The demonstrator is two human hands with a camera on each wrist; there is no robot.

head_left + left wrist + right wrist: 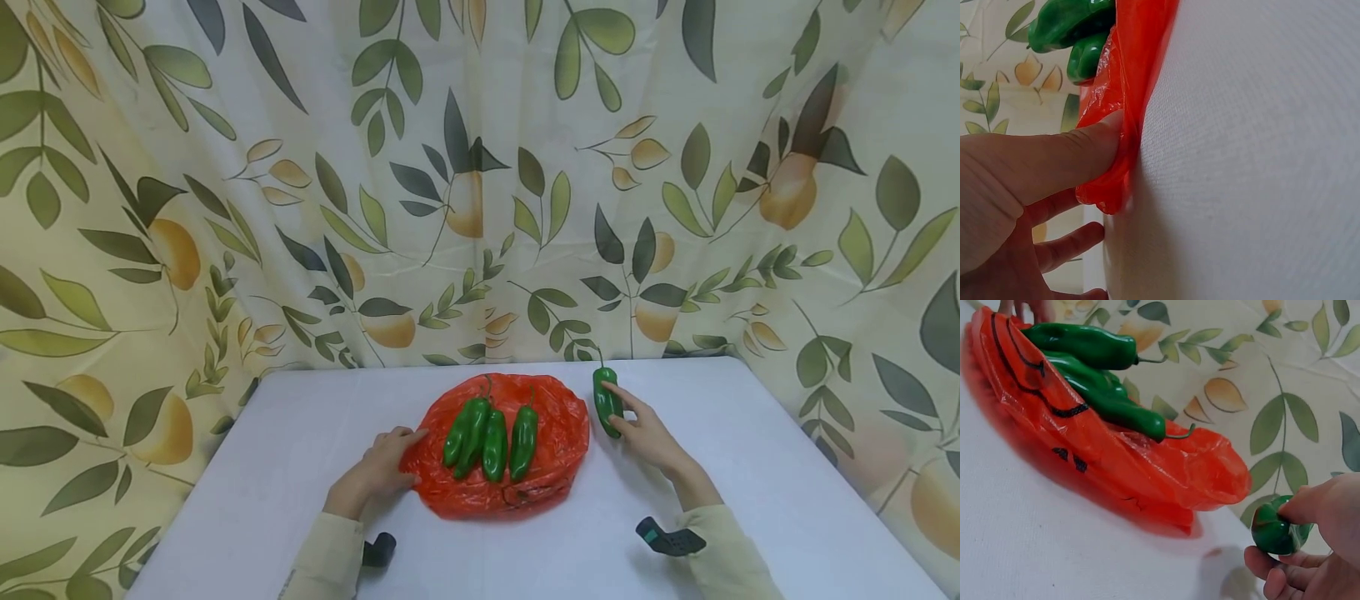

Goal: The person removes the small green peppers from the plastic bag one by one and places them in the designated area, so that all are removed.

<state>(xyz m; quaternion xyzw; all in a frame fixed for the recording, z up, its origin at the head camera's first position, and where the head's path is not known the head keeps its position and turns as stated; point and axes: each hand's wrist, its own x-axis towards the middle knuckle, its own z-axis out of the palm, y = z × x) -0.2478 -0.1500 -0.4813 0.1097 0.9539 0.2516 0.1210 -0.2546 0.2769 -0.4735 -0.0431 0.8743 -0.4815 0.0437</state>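
The right hand (648,433) has its thumb and fingers partly closed around one green pepper (604,393), pinching it along its sides, stem pointing away from the person. The left hand (385,462) pinches the edge of a red plastic bag (566,433) between thumb and fingers, its other fingers spread. The held pepper is just right of the bag, apart from it; four more green peppers (524,443) lie on the bag, side by side. All this is on a white table (300,433) before a leaf-patterned curtain (480,292). The pepper's skin looks glossy and probably slick, so a firm but gentle pinch around its body, clear of the thin stem, should serve best; the thin bag likely needs the left hand's steadying.
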